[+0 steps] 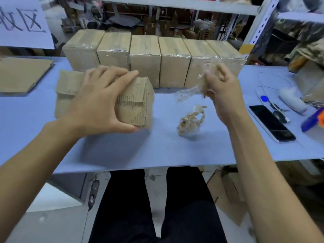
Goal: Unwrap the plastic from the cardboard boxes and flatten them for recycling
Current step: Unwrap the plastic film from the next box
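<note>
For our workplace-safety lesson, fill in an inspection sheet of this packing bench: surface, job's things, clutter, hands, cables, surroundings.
Surface: blue table, bare in front.
Job's things: six wrapped boxes in a row at the back; unwrapped box; flattened cardboard far left; plastic ball.
Clutter: phone, keys, white roll on the right.
Hands: left hand grips the unwrapped box; right hand pinches plastic strip.
Cables: thin white cable by the phone.
Surroundings: metal shelving, paper sign, cardboard on the floor.

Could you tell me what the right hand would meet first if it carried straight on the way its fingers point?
Probably the row of wrapped boxes just beyond the right hand, which grips plastic wrap; depth is unclear.
</note>
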